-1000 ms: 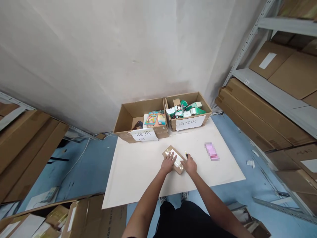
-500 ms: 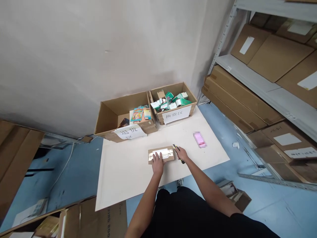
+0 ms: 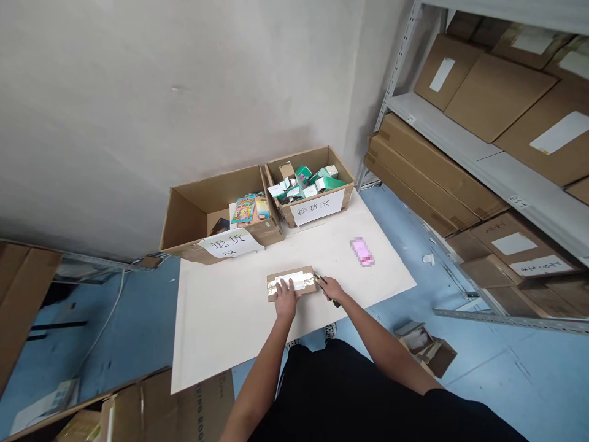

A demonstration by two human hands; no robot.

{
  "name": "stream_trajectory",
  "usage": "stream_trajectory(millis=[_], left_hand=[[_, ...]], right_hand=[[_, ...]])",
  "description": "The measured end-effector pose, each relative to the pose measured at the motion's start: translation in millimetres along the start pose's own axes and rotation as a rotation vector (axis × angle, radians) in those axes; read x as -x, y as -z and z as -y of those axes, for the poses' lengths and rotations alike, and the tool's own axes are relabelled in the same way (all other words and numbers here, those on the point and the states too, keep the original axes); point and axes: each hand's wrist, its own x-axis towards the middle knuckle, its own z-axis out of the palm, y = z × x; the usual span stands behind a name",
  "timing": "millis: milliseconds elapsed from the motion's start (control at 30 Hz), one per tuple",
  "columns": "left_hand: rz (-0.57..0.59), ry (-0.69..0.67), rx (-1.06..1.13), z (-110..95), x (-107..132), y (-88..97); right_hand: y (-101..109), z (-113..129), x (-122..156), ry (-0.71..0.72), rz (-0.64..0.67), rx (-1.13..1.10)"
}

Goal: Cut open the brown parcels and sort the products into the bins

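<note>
A small brown cardboard box (image 3: 271,291), with clear tape and a white label on top, lies on the white tabletop (image 3: 221,325). My left hand (image 3: 286,301) rests on its upper side with spread fingers, pressing it from the near edge. Closed around a black and yellow utility knife (image 3: 335,302) is my right hand (image 3: 331,289), just right of the box. The knife's front end reaches the box's right end; whether the blade touches the cardboard is too small to tell.
Two open cartons stand along the table's back: a left carton (image 3: 193,252) with colourful booklets and a right carton (image 3: 347,191) with green-and-white small boxes. A blurred pink object (image 3: 362,252) lies to the right. Shelving (image 3: 460,138) with cartons rises at right.
The knife's front end has come against the box's right end, with my right hand turned slightly. My left hand stays on the box. The whole view has shifted a little.
</note>
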Motion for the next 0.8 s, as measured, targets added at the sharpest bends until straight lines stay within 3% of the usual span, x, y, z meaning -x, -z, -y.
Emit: stream_trajectory(millis=[200, 300, 400, 500, 567, 667, 800], left_hand=[[0.019, -0.003, 0.043, 1.1, 2.3, 12.9], [0.051, -0.024, 0.079, 10.2, -9.1, 28.6], [0.099, -0.085, 0.11, 27.5, -28.5, 45.9], [0.153, -0.147, 0.128, 45.9, -43.6, 53.2], [0.167, -0.114, 0.14, 53.7, -44.7, 50.2], [0.111, 0.017, 0.153, 55.6, -31.2, 38.2], [0.065, 0.225, 0.18, 44.7, -2.2, 19.4]], right_hand=[[16.1, -18.2, 21.1, -0.037, 0.133, 0.071], [17.2, -32.2, 25.6, -0.045, -0.031, -0.022], [4.7, -34.6, 22.6, -0.068, -0.196, -0.11], [-20.7, -22.0, 14.5, -0.101, -0.2, -0.112], [-39.7, -9.2, 6.3, -0.104, -0.218, -0.096], [-60.0, 11.6, -10.5, -0.12, -0.316, -0.054], [-65.1, 41.5, -36.2, -0.161, -0.354, 0.029]])
